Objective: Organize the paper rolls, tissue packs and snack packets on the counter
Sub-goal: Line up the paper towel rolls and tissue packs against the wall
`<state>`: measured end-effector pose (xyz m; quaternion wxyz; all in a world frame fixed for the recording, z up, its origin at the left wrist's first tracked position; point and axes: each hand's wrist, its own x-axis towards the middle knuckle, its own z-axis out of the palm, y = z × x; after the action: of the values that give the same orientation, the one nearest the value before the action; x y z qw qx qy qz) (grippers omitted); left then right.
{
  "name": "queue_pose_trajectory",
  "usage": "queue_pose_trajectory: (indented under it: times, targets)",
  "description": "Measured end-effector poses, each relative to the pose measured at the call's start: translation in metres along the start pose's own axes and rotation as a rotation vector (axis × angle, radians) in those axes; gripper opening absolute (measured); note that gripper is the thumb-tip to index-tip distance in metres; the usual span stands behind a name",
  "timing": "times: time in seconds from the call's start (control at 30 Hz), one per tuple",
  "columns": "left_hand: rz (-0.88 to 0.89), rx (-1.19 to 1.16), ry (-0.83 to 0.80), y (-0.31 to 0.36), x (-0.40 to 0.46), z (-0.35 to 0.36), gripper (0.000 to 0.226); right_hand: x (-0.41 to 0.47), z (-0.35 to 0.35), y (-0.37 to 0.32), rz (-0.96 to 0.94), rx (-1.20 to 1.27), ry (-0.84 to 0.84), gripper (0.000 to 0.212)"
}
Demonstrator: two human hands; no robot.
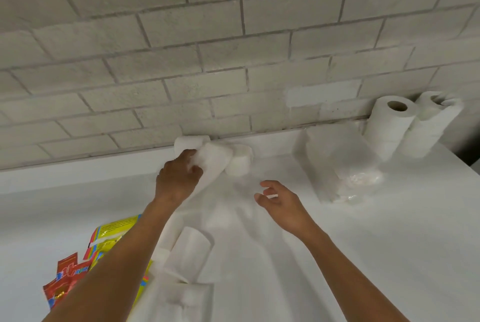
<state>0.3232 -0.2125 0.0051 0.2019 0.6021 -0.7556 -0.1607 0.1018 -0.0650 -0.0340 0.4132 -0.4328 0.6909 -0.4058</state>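
Note:
My left hand (179,179) grips a white paper roll (214,163) near the wall, tilted among two other rolls (188,143) (239,159) at the back of the white counter (363,243). My right hand (278,201) hovers above the counter, fingers loosely curled, holding nothing. Another roll (188,253) lies on its side by my left forearm. A yellow snack packet (111,233) and red snack packets (62,282) lie at the lower left, partly hidden by my arm. A clear-wrapped tissue pack (342,163) sits at the right.
Tall paper towel rolls (389,124) (431,127) stand against the grey brick wall (233,49) at the far right. The counter's right edge (467,160) drops off beside them. More white rolls (187,298) lie near the front edge.

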Motion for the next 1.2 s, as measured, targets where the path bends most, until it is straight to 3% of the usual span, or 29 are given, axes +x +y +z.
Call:
queue_pose_trajectory:
  times: [0.23,0.47,0.67,0.83,1.2]
  targets:
    - [-0.106,-0.740,-0.106,0.070,-0.043,-0.016,0.042,-0.006,-0.014,-0.024,0.014,0.244,-0.145,0.078]
    - [-0.148,-1.112,-0.335,0.120,-0.078,0.017,0.043,-0.024,-0.059,-0.021,-0.050,0.596,-0.153,0.044]
    - [-0.170,-1.075,-0.377,0.143,-0.078,0.033,0.041,-0.014,-0.118,-0.018,-0.007,0.574,0.030,0.051]
    - [-0.244,-0.992,-0.366,0.132,-0.077,0.043,0.036,0.017,-0.179,-0.020,0.008,0.374,0.243,0.070]
    - [-0.323,-0.847,-0.265,0.093,-0.084,0.050,0.027,0.079,-0.242,-0.011,0.060,0.034,0.306,0.084]
